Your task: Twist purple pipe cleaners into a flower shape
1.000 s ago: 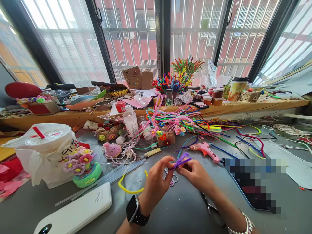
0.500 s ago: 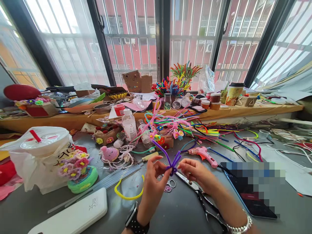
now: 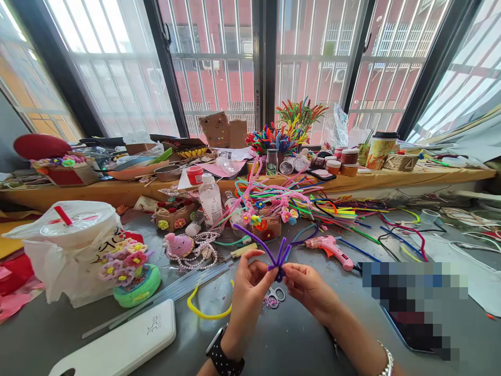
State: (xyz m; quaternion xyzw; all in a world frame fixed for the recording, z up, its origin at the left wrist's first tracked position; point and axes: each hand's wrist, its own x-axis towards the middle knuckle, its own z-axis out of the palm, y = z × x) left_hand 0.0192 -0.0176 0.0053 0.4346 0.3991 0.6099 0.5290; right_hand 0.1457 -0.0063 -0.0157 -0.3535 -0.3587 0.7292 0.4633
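Observation:
A bent purple pipe cleaner piece [image 3: 278, 263] is held up over the grey table, with loops at its lower end and several ends pointing upward. My left hand [image 3: 253, 282] pinches it from the left side. From the right, my right hand [image 3: 307, 290] also grips it, thumb and forefinger closed at the looped part. Just below the fingers lie small scissors [image 3: 277, 296]. The larger scissors are mostly hidden under my right forearm.
A pink glue gun [image 3: 331, 250] and a phone [image 3: 410, 324] lie to the right. On the left are a white power bank [image 3: 121, 339], a yellow pipe cleaner [image 3: 207, 315], a bagged cup [image 3: 78, 250] and a crocheted flower pot [image 3: 136, 286]. Colourful pipe cleaners [image 3: 332, 209] lie behind.
My right hand has moved left and closed on the purple piece. The purple ends have spread apart. The view has shifted slightly, and my right forearm now covers most of the large scissors.

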